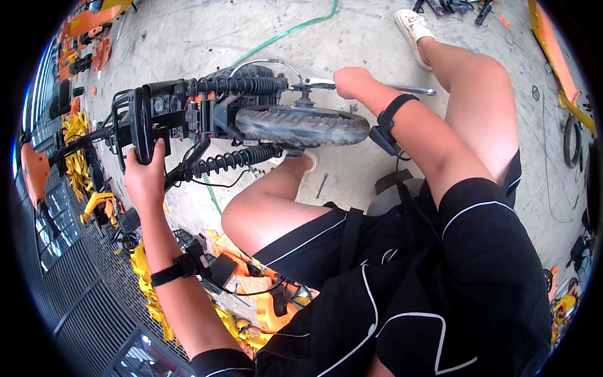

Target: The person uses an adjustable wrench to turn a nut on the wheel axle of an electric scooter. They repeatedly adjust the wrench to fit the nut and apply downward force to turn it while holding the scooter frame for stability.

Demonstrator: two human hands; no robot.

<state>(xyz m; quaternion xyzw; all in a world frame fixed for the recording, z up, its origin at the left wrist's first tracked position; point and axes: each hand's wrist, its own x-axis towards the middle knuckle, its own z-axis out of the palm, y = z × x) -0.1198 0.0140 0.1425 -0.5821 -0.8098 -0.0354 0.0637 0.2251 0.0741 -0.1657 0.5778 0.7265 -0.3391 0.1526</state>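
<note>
A small motorbike-like vehicle lies before me, its knobbly wheel [295, 125] pointing toward me between two coil-spring shock absorbers [235, 160]. My right hand [353, 83] is closed round the long silver handle of a socket wrench [408, 90]. The wrench head sits at the wheel's axle end, on the far side of the tyre. At the left, my left hand [146, 173] grips a black frame bar [143, 122], thumb on top; its other fingers are partly hidden behind the bar. Farther left shows an orange hand guard [34, 166] on the handlebar.
A loose wrench [321, 186] lies on the concrete floor by my leg. A green hose [286, 31] runs across the floor beyond the vehicle. Orange and yellow body panels [273, 308] are heaped at the lower left. A black tyre [571, 139] lies at far right.
</note>
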